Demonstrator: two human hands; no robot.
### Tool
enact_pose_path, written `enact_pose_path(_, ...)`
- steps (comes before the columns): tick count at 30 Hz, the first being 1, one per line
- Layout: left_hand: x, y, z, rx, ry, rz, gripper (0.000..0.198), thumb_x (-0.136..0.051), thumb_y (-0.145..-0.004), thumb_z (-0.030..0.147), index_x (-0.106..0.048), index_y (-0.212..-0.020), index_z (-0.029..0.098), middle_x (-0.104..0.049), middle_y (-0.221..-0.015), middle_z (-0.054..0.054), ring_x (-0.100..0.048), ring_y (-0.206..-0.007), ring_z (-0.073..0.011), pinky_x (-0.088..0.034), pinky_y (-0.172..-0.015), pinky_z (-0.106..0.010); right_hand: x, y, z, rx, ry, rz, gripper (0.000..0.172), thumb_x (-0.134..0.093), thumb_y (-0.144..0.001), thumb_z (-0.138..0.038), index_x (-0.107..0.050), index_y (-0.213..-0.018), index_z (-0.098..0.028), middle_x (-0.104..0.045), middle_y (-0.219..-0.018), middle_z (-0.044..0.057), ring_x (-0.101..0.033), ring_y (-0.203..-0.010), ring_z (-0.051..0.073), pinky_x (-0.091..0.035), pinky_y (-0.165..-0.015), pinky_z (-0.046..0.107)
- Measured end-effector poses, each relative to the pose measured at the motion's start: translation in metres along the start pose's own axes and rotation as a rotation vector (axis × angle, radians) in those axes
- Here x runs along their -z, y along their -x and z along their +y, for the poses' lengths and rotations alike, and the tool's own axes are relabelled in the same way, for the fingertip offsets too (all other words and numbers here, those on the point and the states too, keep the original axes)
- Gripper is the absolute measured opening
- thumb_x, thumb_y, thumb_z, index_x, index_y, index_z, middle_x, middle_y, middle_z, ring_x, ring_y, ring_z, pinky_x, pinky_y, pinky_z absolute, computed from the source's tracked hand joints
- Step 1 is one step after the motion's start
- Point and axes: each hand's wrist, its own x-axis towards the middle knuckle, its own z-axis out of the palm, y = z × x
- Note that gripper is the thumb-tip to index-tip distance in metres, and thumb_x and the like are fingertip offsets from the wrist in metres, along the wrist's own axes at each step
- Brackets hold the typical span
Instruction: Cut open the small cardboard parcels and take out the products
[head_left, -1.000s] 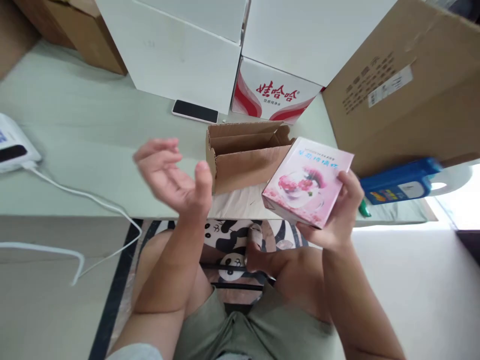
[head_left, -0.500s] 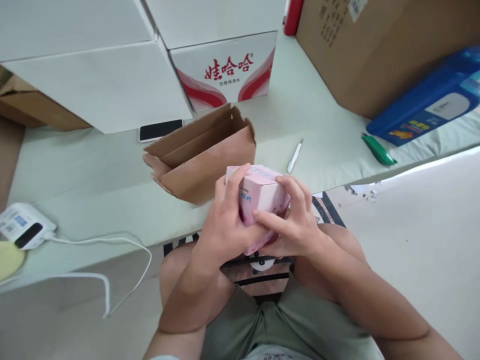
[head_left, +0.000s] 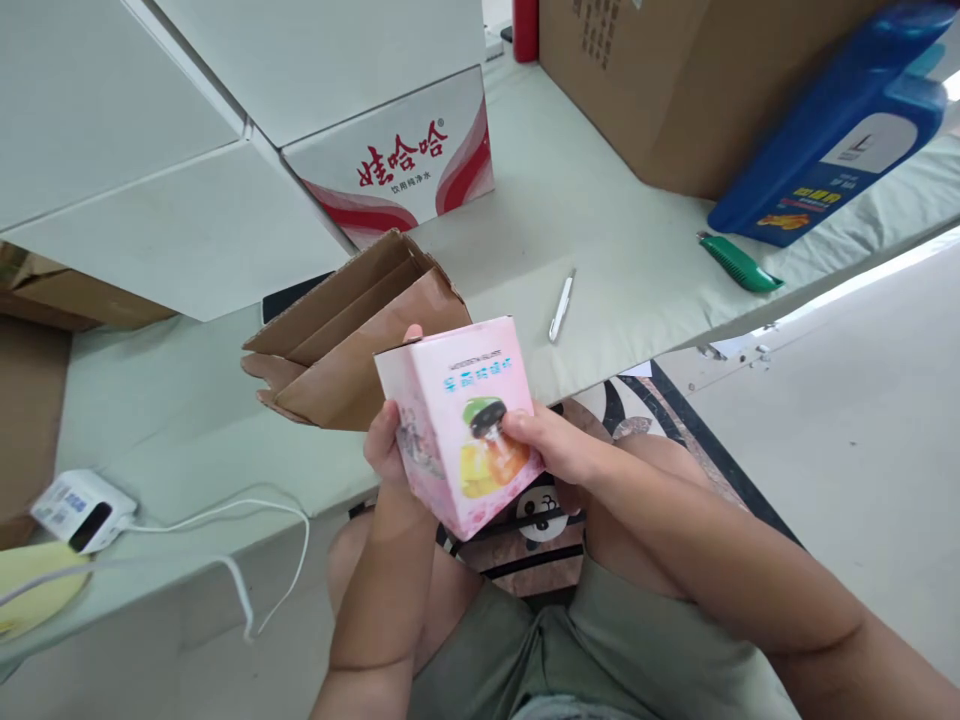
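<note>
Between my two hands, above my lap, is a pink printed carton (head_left: 480, 430) with blue lettering and a picture of a jar with a dark lid and green and orange colours. My left hand (head_left: 385, 440) grips its left side, the thumb in front and a fingertip showing over the top edge. My right hand (head_left: 551, 440) holds the right side, its thumb pressed on the picture; its other fingers are hidden behind. Just behind the carton an opened brown cardboard box (head_left: 352, 345) rests on the table.
A white pen (head_left: 562, 306) lies on the pale green table (head_left: 517, 220). Further right are a green cutter (head_left: 740, 264), a blue bottle (head_left: 825, 140) and a large brown box (head_left: 637, 90). White cartons (head_left: 397, 160) stand at the back. A white device with a cable (head_left: 86, 512) sits left.
The pink carton has been turned so its picture side faces me, and raised slightly to the left. Both hands shifted their hold to its sides. The view has swung somewhat.
</note>
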Motion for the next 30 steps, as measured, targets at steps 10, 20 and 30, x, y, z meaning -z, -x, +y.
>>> enact_pose_path(10, 0.017, 0.007, 0.029, -0.196, -0.121, -0.040, 0.103, -0.089, -0.069, 0.069, -0.050, -0.156, 0.030, -0.062, -0.153, -0.017, -0.061, -0.141, -0.0437, -0.060, -0.108, -0.058, -0.008, 0.002, -0.024, 0.366, 0.404, 0.342, 0.092, -0.078, -0.080, -0.072, -0.040, -0.156, -0.036, -0.060, -0.151, 0.012, -0.062, -0.137, 0.039, -0.060, -0.108, 0.063)
enact_pose_path(20, 0.097, -0.188, 0.155, -0.041, -0.315, 0.154, 0.040, -0.065, -0.100, 0.048, -0.061, -0.125, 0.017, -0.076, -0.111, -0.004, -0.072, -0.125, -0.0309, -0.058, -0.101, -0.054, -0.044, -0.208, -0.160, 0.191, 0.268, 0.293, 0.045, -0.064, -0.098, -0.053, -0.050, -0.136, -0.031, -0.068, -0.134, 0.001, -0.073, -0.112, 0.021, -0.067, -0.098, 0.048)
enact_pose_path(30, 0.059, -0.146, 0.162, -0.073, -0.206, 0.167, 0.050, -0.062, -0.103, 0.028, -0.043, -0.150, 0.026, -0.070, -0.133, -0.006, -0.072, -0.124, -0.0276, -0.059, -0.102, -0.050, -0.029, -0.172, -0.154, 0.353, 0.377, 0.385, 0.059, -0.061, -0.101, -0.044, -0.028, -0.149, -0.036, -0.058, -0.155, 0.001, -0.070, -0.120, 0.017, -0.065, -0.095, 0.037)
